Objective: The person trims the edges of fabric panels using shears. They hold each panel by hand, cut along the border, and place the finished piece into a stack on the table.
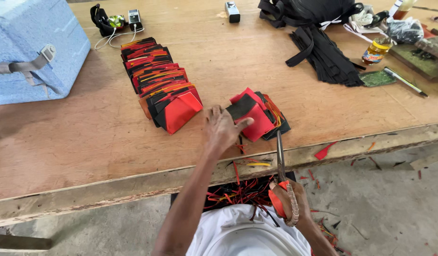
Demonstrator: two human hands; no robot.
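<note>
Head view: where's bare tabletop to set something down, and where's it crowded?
Bare wood lies left of the long fanned row of pieces, up to the blue cooler, and right of the small stack under the left hand. The far right corner is crowded: black straps, bottle, pen.

The blue cooler box (31, 45) is cut off by the left and top edges, and the black bag (306, 10) by the top edge. The left hand (222, 129) covers part of the small stack of red and black pieces (259, 116) (the hidden pieces cannot be counted), while the scissors (281, 159) show only their blades, the handles lying inside the right hand (289, 201). Small gadgets (117, 21) at the far edge are too small to identify.
</note>
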